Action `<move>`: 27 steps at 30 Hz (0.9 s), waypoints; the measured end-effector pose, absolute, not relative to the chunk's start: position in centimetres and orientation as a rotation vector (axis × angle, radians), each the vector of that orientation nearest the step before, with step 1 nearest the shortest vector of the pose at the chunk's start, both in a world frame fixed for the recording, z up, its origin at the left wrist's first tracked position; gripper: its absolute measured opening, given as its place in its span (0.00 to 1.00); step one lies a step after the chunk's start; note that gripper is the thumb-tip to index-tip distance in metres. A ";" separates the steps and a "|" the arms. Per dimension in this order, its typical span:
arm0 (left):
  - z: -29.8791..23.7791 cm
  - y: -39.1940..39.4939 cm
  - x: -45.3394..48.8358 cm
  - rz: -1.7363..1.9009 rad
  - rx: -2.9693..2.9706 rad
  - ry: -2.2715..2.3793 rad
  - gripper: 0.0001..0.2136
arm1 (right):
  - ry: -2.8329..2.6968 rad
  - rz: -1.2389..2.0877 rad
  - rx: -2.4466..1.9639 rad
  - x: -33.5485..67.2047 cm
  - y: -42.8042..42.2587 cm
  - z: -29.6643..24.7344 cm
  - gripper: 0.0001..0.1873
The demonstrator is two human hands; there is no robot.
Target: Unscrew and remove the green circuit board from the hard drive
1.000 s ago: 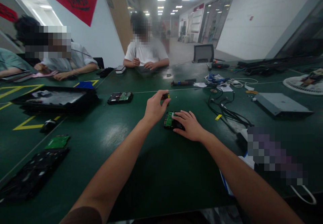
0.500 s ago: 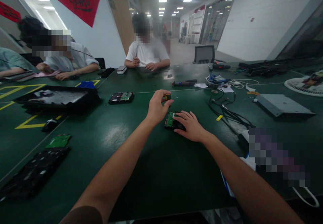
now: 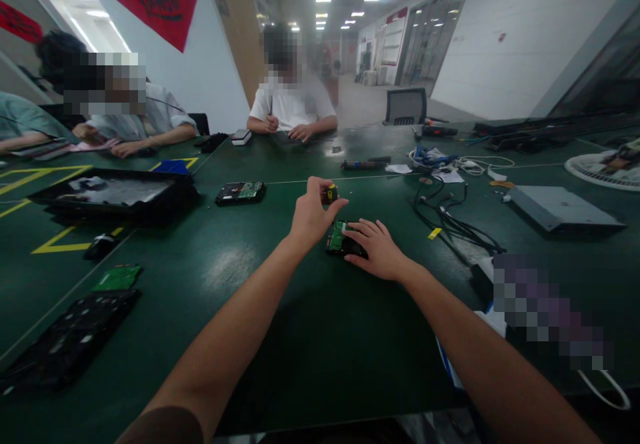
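A small hard drive with a green circuit board (image 3: 338,237) lies on the dark green table (image 3: 310,337) in front of me. My right hand (image 3: 376,249) rests flat on it, fingers spread, pressing it down. My left hand (image 3: 311,213) is closed around a short screwdriver with a black and yellow handle (image 3: 329,195), held upright just above the drive's far left edge. The screwdriver's tip is hidden behind my fingers.
A second drive (image 3: 241,193) lies further left, beside a black tray (image 3: 107,194). A green board (image 3: 117,277) and a black panel (image 3: 65,341) sit at near left. Cables (image 3: 445,221) and a grey box (image 3: 557,207) lie right. Other people sit across the table.
My left hand has turned the screwdriver slightly, its fingers shifting round the handle. My right hand stays on the drive.
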State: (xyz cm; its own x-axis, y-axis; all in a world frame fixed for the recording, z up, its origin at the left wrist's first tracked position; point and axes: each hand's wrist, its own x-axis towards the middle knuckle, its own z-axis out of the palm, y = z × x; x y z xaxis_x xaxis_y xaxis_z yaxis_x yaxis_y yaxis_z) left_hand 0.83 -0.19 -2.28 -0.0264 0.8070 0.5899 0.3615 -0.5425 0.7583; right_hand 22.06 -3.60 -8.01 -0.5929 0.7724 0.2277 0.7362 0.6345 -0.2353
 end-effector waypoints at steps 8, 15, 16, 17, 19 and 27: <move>-1.7 -0.6 0.8 1.547 1.993 1.187 0.15 | -2.552 0.158 -1.206 22.1 -3.6 -8.1 0.32; -1.3 -0.6 0.4 1.630 2.151 1.263 0.13 | -2.549 0.154 -1.206 22.2 -3.5 -8.2 0.32; -1.4 -0.5 0.3 1.631 2.156 1.249 0.13 | -2.550 0.151 -1.205 22.2 -3.5 -8.2 0.32; -1.5 -0.3 0.3 1.627 2.161 1.236 0.13 | -2.551 0.150 -1.204 22.2 -3.5 -8.3 0.32; -1.8 -0.1 0.2 1.611 2.167 1.216 0.14 | -2.553 0.147 -1.205 22.2 -3.5 -8.3 0.32; -3.3 0.8 0.4 1.617 1.995 1.063 0.22 | -2.555 0.144 -1.207 22.1 -3.5 -8.3 0.33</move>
State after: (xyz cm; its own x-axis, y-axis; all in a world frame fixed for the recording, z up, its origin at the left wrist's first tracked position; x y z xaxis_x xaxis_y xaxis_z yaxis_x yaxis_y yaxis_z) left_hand 0.38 0.77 -3.29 0.0622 0.7375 0.6725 0.3253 -0.6520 0.6849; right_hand 22.12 -3.50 -8.30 -0.5964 0.7676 0.2347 0.7364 0.6396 -0.2206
